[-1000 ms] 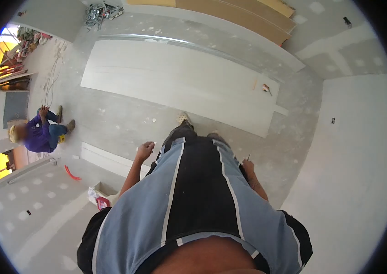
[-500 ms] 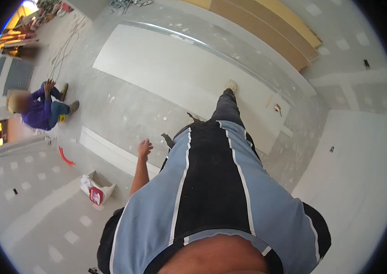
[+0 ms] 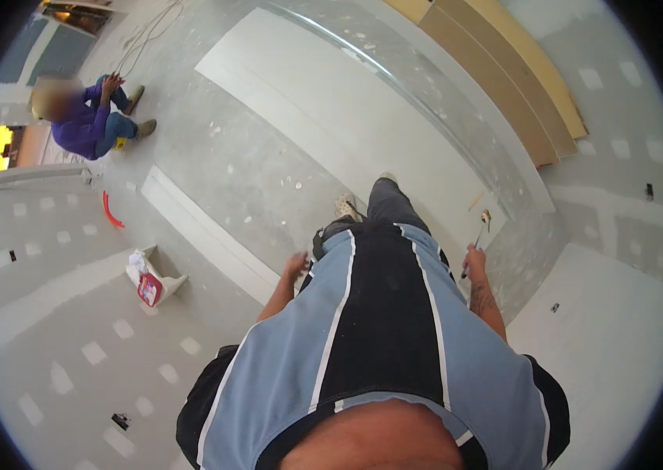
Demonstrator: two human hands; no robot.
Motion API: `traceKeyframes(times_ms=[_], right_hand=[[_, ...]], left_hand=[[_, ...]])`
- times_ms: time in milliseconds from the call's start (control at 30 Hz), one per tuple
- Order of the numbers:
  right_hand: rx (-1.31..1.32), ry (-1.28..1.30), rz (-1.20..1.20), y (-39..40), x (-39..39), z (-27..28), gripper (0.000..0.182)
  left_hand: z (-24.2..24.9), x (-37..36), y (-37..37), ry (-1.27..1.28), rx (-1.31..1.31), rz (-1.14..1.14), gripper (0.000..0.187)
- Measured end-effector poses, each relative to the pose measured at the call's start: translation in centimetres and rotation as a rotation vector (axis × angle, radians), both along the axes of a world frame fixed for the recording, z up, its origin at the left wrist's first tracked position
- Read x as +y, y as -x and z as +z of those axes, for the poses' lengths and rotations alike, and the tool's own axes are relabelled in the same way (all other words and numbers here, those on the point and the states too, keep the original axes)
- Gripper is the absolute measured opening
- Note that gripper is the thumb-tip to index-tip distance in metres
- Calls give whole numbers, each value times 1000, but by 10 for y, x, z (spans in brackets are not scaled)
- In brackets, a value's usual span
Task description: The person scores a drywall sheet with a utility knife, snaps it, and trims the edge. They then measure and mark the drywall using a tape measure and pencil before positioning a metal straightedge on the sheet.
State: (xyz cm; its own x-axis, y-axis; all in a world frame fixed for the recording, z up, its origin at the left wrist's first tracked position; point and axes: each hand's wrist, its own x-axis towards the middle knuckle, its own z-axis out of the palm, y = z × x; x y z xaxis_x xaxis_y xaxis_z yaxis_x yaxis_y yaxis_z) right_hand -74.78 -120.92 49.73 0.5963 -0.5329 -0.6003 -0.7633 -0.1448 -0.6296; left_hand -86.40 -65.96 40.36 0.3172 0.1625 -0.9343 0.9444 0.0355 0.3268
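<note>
Fingers of the right hand [image 3: 475, 260] wrap around a slim tool [image 3: 464, 272], its shaft pointing forward over the white board [image 3: 331, 106] on the floor. Just beyond its tip, a small brown-and-white object [image 3: 486, 216] lies on that board. The left hand [image 3: 296, 265] hangs beside the waist, fingers loosely spread. A metal strip [image 3: 363, 56] runs along the board's far side, brown panels [image 3: 504, 82] lie farther out, and a person in purple [image 3: 81, 117] sits at far left.
</note>
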Motion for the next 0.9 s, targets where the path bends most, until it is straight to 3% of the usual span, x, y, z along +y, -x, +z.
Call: traceKeyframes(times_ms=[67, 133, 167, 200, 233, 267, 300, 333, 400, 500, 633, 700, 800, 900], right_hand=[[141, -43, 20, 19, -1, -18, 33], [244, -11, 179, 35, 13, -13, 35], [201, 102, 614, 58, -7, -48, 31], [87, 377, 1091, 82, -30, -87, 28], [-119, 640, 1395, 106, -53, -126, 28], [88, 635, 1427, 140, -100, -234, 37], [182, 478, 1286, 130, -70, -201, 37], [235, 371, 1134, 124, -49, -173, 37], [309, 193, 827, 111, -17, -132, 37], [293, 25, 562, 89, 16, -95, 37], [210, -62, 448, 87, 41, -75, 38], [189, -77, 445, 91, 46, -68, 39], [173, -81, 444, 103, 51, -64, 41], [194, -51, 460, 126, 49, -65, 43]], left_hand=[[-27, 21, -17, -10, -44, 58, 48], [-6, 35, -49, -110, -154, 122, 40], [13, 40, -64, -158, -210, 151, 36], [18, 45, -75, -164, -221, 171, 36], [22, 51, -84, -208, -256, 169, 35], [26, 53, -92, -251, -296, 175, 34], [21, 57, -99, -395, -284, -60, 38], [16, 54, -112, -406, -307, -13, 38], [11, 53, -123, -477, -323, -440, 44], [21, 27, -152, -413, -497, -347, 46], [75, 0, -128, -352, -683, -256, 44], [90, -9, -85, -440, -781, -401, 44], [70, -2, -4, -462, -648, -493, 43], [42, 7, 73, -444, -349, -638, 50]])
